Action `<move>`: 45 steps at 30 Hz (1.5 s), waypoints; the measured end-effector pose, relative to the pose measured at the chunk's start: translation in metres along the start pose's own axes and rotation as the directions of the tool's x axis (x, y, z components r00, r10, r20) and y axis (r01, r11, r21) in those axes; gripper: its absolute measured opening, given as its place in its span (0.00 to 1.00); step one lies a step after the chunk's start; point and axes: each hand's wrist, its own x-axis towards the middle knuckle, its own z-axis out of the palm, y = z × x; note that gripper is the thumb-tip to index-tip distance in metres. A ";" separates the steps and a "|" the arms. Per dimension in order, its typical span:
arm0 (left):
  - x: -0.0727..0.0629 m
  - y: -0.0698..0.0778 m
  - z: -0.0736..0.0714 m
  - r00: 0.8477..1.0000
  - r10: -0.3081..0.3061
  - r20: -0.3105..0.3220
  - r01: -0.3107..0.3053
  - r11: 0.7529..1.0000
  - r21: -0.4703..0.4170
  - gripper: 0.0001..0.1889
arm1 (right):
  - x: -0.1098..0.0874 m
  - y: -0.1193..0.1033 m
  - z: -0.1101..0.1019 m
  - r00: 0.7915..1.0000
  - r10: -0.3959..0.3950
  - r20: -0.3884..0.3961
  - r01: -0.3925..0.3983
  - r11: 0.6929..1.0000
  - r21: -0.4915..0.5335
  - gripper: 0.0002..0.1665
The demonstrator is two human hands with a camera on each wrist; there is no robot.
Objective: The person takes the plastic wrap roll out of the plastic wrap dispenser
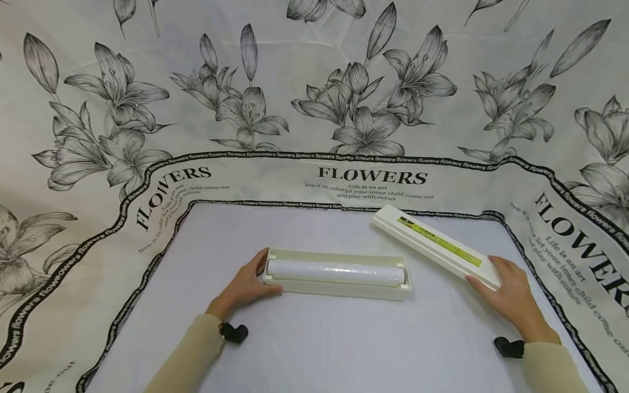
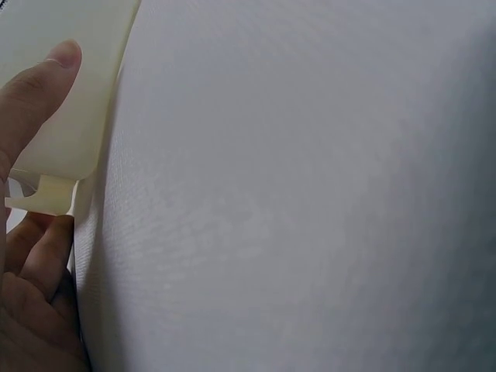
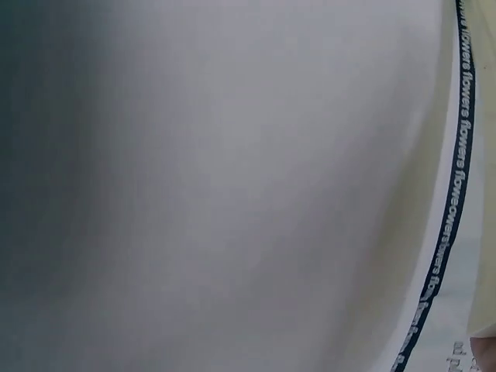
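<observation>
Left hand (image 1: 249, 285) spanned and gripped the box (image 1: 334, 289) at nine o'clock; right hand (image 1: 512, 295) gripped the lid (image 1: 436, 245) at four o'clock (probably stiff, light; ends seemed best holds).

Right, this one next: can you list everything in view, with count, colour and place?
Box: one, cream, open, near the middle of the white surface
Roll: one, white and shiny, inside the box
Lid: one, cream, off the box, slanting to its right
Label: one, yellow-green, along the lid
Surface: one, white, under the box
Cloth: off-white with black flowers and lettering, along the surface's far edge and sides
Black pieces: two, one by each cuff
Sleeves: two, beige, lower corners
Hands: two, bare, left gripping the box's left end, right the lid's near end
</observation>
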 end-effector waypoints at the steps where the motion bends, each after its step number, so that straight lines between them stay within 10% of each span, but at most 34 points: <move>1: 0.000 0.001 0.000 1.000 0.003 -0.001 -0.003 1.000 0.004 0.65 | -0.003 0.005 -0.003 1.000 0.026 0.005 -0.026 0.999 -0.021 0.50; 10: -0.001 0.002 -0.003 1.000 0.030 -0.007 -0.030 1.000 -0.006 0.64 | -0.022 0.025 -0.030 0.969 0.227 0.096 -0.210 0.964 -0.165 0.59; 32: -0.005 0.006 0.002 1.000 -0.008 0.011 0.008 1.000 -0.015 0.64 | -0.030 0.040 -0.032 0.895 0.311 0.320 -0.233 0.937 -0.259 0.72; 36: -0.005 0.004 0.002 1.000 -0.012 0.009 0.013 1.000 -0.013 0.65 | -0.022 0.029 -0.035 0.901 0.282 0.330 -0.202 0.945 -0.257 0.70; 41: -0.005 0.001 0.001 1.000 -0.004 0.011 0.004 1.000 -0.015 0.65 | -0.014 0.003 -0.033 0.969 0.122 0.215 -0.067 0.966 -0.248 0.57; 45: -0.003 0.003 0.000 1.000 0.005 0.010 -0.005 1.000 -0.027 0.65 | -0.008 -0.031 -0.033 0.982 0.071 0.176 -0.040 0.984 -0.174 0.52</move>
